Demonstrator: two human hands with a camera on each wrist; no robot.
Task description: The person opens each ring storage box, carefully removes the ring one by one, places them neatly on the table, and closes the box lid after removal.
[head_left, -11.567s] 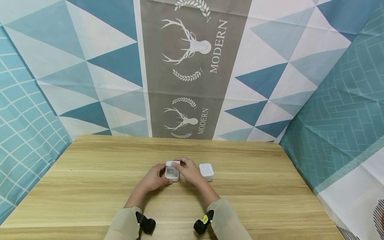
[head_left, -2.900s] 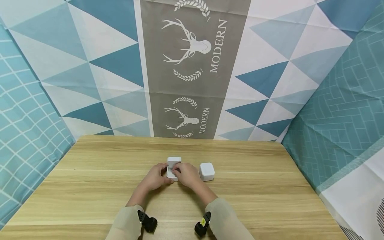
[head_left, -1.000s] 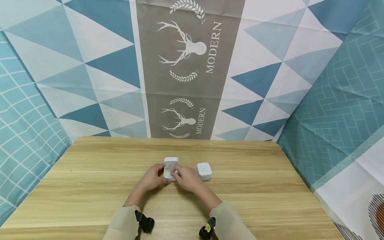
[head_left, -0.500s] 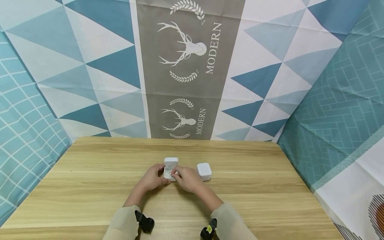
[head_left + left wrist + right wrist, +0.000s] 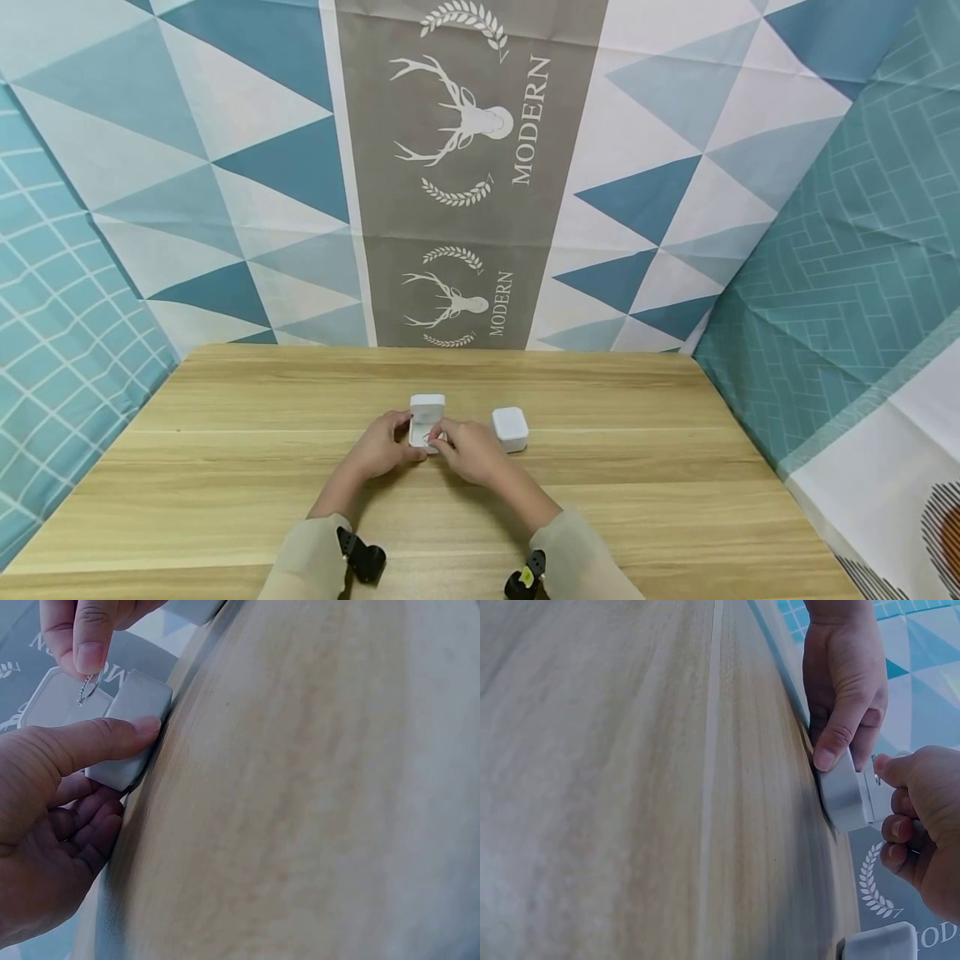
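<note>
A small white ring box stands on the wooden table with its lid raised. My left hand grips the sides of its base; in the left wrist view the thumb lies along the front of the base. My right hand is over the box opening. Between its thumb and finger it pinches a thin silver ring with a row of tiny stones or beads, just above the base. The fingertips partly cover the ring and the inside of the box.
A second white box, closed, stands just right of my right hand. The wooden table runs back to a patterned cloth wall, with cloth at both sides too.
Earlier my right hand was on the lid, which then swung up further, and the hand moved down into the box. Now it pinches the ring. The left hand keeps its grip.
</note>
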